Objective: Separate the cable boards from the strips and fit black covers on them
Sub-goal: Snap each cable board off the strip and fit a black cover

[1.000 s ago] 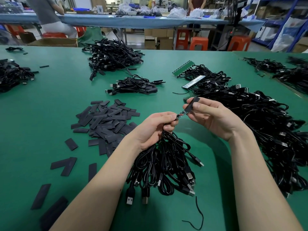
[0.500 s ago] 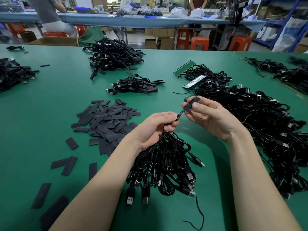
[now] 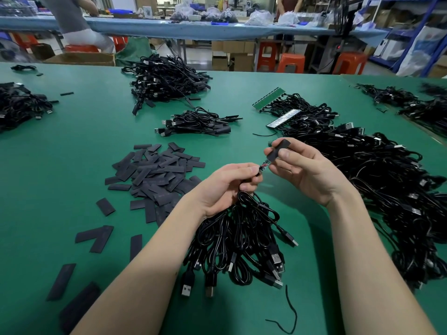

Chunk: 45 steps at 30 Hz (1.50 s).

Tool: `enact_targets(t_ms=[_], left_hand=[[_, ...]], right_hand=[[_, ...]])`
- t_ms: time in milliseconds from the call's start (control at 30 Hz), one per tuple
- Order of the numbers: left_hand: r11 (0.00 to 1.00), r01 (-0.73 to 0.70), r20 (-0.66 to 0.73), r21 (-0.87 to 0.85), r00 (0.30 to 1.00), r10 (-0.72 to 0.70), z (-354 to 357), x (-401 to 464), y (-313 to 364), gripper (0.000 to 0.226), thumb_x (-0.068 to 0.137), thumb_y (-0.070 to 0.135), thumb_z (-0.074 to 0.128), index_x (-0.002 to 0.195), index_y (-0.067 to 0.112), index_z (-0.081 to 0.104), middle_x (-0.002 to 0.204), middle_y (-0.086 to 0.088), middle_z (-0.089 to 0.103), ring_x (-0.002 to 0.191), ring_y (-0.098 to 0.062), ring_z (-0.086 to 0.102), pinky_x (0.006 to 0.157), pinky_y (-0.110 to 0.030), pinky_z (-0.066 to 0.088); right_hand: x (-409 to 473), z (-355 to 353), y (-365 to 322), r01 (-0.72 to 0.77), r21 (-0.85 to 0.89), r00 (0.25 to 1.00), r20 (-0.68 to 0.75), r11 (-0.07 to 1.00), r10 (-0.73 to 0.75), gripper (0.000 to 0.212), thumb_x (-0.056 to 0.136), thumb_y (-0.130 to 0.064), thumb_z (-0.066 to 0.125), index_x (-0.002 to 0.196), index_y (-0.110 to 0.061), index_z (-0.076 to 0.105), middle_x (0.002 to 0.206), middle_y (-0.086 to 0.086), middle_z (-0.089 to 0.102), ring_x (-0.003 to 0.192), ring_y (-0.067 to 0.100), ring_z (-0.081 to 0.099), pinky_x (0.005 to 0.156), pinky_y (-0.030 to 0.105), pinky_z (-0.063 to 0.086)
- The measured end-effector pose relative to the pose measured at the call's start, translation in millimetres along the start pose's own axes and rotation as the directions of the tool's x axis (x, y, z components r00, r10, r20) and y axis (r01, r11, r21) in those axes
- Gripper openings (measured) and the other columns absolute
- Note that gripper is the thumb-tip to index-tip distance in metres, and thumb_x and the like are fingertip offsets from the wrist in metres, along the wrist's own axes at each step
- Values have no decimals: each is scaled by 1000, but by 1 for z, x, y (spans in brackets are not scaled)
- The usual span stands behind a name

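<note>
Hands meet mid-frame — left hand (image 3: 227, 184) grips a cable bundle (image 3: 242, 245), right hand (image 3: 304, 170) pinches a black cover (image 3: 278, 151) on the board (image 3: 263, 166).

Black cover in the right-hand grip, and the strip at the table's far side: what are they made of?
Black cover: matte, thin, flat sleeve, probably heat-shrink or soft plastic; no gloss.
Green strip: looks like rigid circuit-board laminate, with a notched edge; exact type unclear.

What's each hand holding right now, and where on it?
Right hand pinches the black cover midway along its length. Left hand pinches the cable just below the exposed board, with the cable bundle hanging from the same grip.
</note>
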<state>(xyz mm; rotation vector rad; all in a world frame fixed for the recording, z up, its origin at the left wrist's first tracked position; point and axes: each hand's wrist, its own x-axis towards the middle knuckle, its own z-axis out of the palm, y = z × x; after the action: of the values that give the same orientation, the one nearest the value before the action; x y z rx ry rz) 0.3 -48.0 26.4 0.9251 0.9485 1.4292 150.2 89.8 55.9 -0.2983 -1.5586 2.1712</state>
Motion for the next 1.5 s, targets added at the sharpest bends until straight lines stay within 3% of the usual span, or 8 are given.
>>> enact_targets(t_ms=[133, 367, 800, 900, 1000, 1133, 1367, 1500], left_hand=[[1000, -8, -15, 6, 1000, 8, -1, 0, -1, 10, 94, 19, 51, 86, 16, 55, 76, 7, 50, 59, -3, 33, 62, -27, 19], [999, -28, -40, -15, 999, 28, -1, 0, -1, 7, 93, 19, 50, 87, 14, 52, 75, 7, 49, 58, -4, 33, 61, -25, 22], [996, -52, -161, -67, 986, 41, -3, 3, -3, 6, 96, 13, 55, 100, 10, 53, 73, 5, 51, 58, -5, 37, 64, -25, 25], [995, -44, -220, -85, 975, 25, -2, 5, -3, 5, 102, 10, 48, 102, 9, 53, 75, 4, 52, 59, -5, 39, 62, -22, 29], [992, -91, -334, -90, 941, 56, 2, 9, -4, 3, 99, 9, 55, 102, 10, 55, 79, 2, 56, 59, -7, 46, 56, -16, 38], [982, -188, -403, -29, 901, 161, 2, 10, -8, 14, 93, 0, 63, 97, 13, 59, 73, 3, 62, 64, -9, 53, 65, -16, 44], [957, -268, -434, 111, 853, 289, 9, 8, -6, 19, 86, -7, 69, 83, 11, 69, 74, 0, 69, 61, -9, 57, 65, -17, 49], [954, -280, -429, 110, 852, 299, 10, 6, -6, 21, 85, -5, 72, 77, 15, 73, 72, -1, 67, 60, -10, 56, 61, -17, 47]], right_hand=[[2, 5, 2, 9, -45, 1000, -24, 999, -10, 16, 83, -10, 67, 91, -17, 79, 100, 9, 77, 86, 14, 72, 78, 24, 58], [5, 12, 7, -2, -2, 998, -65, 1000, 2, 16, 81, -13, 67, 85, -18, 81, 95, 6, 78, 80, 11, 72, 73, 20, 58], [10, 15, 13, -12, -90, 999, -38, 996, 8, 23, 80, -12, 68, 102, -6, 71, 97, 9, 77, 82, 12, 69, 78, 22, 57], [11, 17, 13, 4, -106, 999, -51, 994, -10, 24, 80, -12, 69, 103, -5, 70, 97, 9, 77, 77, 11, 69, 77, 22, 57], [13, 16, 14, 18, -74, 992, -120, 997, -27, 27, 76, -12, 72, 102, -5, 70, 94, 10, 77, 73, 10, 68, 74, 20, 57], [16, 14, 16, 5, 27, 977, -215, 1000, 1, 23, 75, -13, 74, 96, -2, 70, 89, 9, 76, 71, 10, 69, 71, 16, 56], [16, 13, 16, -36, 91, 974, -220, 995, 56, 9, 75, -14, 75, 78, -7, 80, 86, 7, 76, 70, 9, 69, 70, 16, 57], [16, 14, 15, -47, 98, 975, -212, 994, 67, 17, 76, -13, 74, 89, -1, 74, 87, 7, 76, 70, 10, 69, 70, 17, 57]])
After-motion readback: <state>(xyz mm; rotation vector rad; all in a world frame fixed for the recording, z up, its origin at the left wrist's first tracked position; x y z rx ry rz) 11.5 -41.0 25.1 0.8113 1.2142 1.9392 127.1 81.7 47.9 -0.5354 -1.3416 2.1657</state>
